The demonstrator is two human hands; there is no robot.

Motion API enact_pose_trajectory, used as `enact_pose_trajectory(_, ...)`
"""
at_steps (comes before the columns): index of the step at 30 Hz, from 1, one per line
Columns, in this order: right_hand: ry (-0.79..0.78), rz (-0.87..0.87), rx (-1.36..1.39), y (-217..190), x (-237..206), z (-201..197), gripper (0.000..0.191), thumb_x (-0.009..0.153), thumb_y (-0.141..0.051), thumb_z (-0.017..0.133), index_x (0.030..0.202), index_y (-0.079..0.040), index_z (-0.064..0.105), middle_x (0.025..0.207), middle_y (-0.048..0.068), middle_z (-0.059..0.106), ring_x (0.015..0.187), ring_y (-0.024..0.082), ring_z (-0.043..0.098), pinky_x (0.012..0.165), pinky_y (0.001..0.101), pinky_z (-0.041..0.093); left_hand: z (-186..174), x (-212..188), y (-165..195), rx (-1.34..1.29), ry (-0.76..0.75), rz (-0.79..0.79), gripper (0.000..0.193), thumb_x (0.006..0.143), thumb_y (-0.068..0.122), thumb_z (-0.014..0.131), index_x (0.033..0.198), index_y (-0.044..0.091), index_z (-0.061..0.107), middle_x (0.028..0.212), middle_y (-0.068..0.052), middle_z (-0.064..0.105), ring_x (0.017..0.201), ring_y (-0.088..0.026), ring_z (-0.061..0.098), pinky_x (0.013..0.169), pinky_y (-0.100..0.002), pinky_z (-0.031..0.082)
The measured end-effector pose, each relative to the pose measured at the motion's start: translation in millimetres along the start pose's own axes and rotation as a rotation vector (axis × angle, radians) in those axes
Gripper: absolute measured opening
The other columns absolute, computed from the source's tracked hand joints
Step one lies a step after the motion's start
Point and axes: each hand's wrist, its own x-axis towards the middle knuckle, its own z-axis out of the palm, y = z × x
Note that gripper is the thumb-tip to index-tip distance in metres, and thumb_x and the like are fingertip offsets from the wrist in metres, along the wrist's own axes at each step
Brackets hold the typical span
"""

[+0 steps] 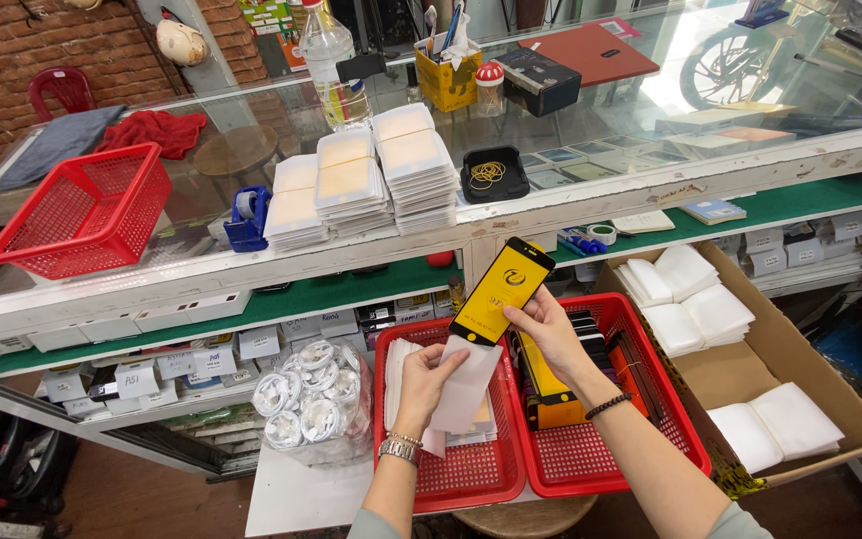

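Left hand (429,371) fingers grip a white sleeve (468,384); right hand (549,324) fingers pinch a black-and-yellow screen protector (502,290), its lower end hidden inside the sleeve. Both are held above two red baskets (591,459), contents partly obscured. Glass worktop (591,130) beyond; cardboard box (810,369) crowds the right.

A red brick wall (12,50) stands at the upper left, with a red plastic chair (60,90) in front of it. A long glass counter (591,130) with a worn white frame crosses the room. Under it runs a green shelf (281,299). The floor (142,489) below is brown. Daylight reflects brightly in the glass.
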Motion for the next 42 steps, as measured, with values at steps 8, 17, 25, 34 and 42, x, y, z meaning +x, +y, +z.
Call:
enact_pose_trajectory(8,-0.058,0.116,-0.100,3.3,2.0,-3.5,0.049,0.092,-0.012,0.068,0.137,-0.006,0.051,0.119,0.008,0.073,0.107,0.017,0.070,0.093,0.0331,0.056,-0.8,-3.5,16.4,-0.013,0.005,0.005,0.025,0.088,0.017,0.078,0.103,-0.003,0.078,0.088,-0.010,0.080,0.069,-0.011,0.073,0.060,-0.023,0.057)
enact_pose_trajectory(17,0.041,-0.031,0.000,3.8,14.2,-8.1,0.045,0.093,-0.011,0.068,0.134,-0.003,0.051,0.121,0.011,0.071,0.110,0.018,0.069,0.096,0.0336,0.055,-3.4,-3.3,12.1,-0.025,-0.002,0.008,0.025,0.088,0.016,0.078,0.103,-0.003,0.078,0.087,-0.011,0.080,0.069,-0.012,0.074,0.060,-0.024,0.058)
enact_pose_trajectory(25,-0.048,0.137,-0.136,4.8,4.5,-7.1,0.048,0.092,-0.011,0.069,0.135,-0.003,0.051,0.124,0.011,0.070,0.113,0.018,0.068,0.097,0.0340,0.055,-2.4,-2.1,11.4,-0.033,-0.021,0.008,0.026,0.089,0.018,0.078,0.103,-0.004,0.078,0.088,-0.010,0.080,0.070,-0.011,0.073,0.061,-0.023,0.057)
enact_pose_trajectory(34,-0.236,0.200,-0.397,-4.2,11.2,-4.6,0.054,0.088,-0.011,0.073,0.137,-0.003,0.051,0.131,0.009,0.069,0.118,0.018,0.066,0.100,0.0326,0.053,-3.0,6.7,7.1,-0.036,-0.086,-0.018,0.023,0.090,0.018,0.078,0.100,-0.003,0.078,0.086,-0.009,0.079,0.067,-0.010,0.072,0.059,-0.023,0.056)
enact_pose_trajectory(42,-0.101,0.039,-0.557,-9.8,36.4,-15.7,0.049,0.103,-0.037,0.054,0.140,-0.006,0.064,0.132,0.012,0.071,0.120,0.022,0.069,0.104,0.0379,0.055,5.6,6.8,10.6,-0.043,-0.075,-0.092,0.024,0.089,0.019,0.077,0.102,-0.002,0.077,0.087,-0.007,0.080,0.069,-0.010,0.074,0.059,-0.023,0.057)
